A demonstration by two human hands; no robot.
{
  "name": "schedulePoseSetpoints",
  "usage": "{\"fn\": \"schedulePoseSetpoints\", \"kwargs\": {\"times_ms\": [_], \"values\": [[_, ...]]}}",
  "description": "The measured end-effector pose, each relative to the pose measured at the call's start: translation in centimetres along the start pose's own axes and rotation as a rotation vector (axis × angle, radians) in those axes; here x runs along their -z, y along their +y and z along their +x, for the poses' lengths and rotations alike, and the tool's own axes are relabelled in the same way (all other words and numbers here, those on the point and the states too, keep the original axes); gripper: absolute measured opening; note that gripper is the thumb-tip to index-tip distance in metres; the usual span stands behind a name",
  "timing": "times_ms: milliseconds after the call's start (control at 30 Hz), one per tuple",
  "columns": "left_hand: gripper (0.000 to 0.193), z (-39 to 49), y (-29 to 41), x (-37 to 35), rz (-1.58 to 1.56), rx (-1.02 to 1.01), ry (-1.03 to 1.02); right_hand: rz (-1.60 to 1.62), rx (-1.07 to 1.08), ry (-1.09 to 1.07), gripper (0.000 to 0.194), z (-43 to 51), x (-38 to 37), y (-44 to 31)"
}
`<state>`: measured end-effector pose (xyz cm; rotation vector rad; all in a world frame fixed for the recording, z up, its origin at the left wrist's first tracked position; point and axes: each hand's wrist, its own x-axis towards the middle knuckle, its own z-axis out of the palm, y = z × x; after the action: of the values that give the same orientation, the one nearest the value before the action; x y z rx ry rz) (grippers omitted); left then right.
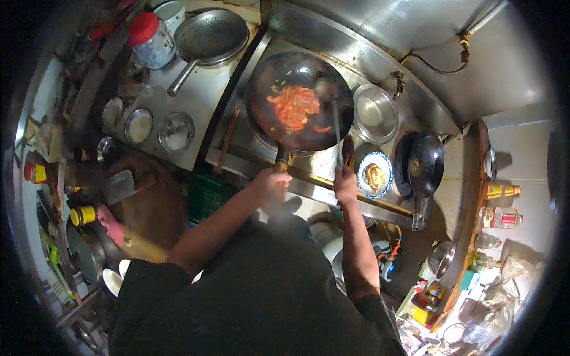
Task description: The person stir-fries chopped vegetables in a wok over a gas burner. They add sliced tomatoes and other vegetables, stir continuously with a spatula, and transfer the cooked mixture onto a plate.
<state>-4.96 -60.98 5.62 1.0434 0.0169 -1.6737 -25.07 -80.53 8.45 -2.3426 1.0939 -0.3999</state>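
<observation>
My left hand (270,186) is closed around the handle of a dark wok (262,89) that sits over the stove. Red-orange sliced food, possibly tomato, with small yellowish bits (294,107) lies in the wok's middle, and one slice rests apart near its right side. In my right hand (345,184) is the long metal handle of a ladle (337,124), whose blurred head is over the right part of the wok. Just right of that hand, a blue-and-white rimmed plate (391,173) holds browned food.
A metal pot (374,113) stands right of the wok, with another dark wok (425,164) farther right. On the left counter are a pan with holes (211,35), a red-lidded jar (153,42) and several small bowls (177,131). Bottles (501,218) line a right-hand shelf.
</observation>
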Motion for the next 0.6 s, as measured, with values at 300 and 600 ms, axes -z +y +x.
{"fn": "schedulePoseSetpoints", "kwargs": {"times_ms": [300,600], "values": [[0.017,-0.2,0.2,0.8,0.043,-0.069,-0.007,-0.318,-0.091,-0.250,0.041,-7.8,7.4,-4.8],[0.012,0.8,-0.8,1.5,0.047,-0.157,-0.102,-0.423,-0.125,-0.137,0.041,-4.7,11.4,-3.8]]}}
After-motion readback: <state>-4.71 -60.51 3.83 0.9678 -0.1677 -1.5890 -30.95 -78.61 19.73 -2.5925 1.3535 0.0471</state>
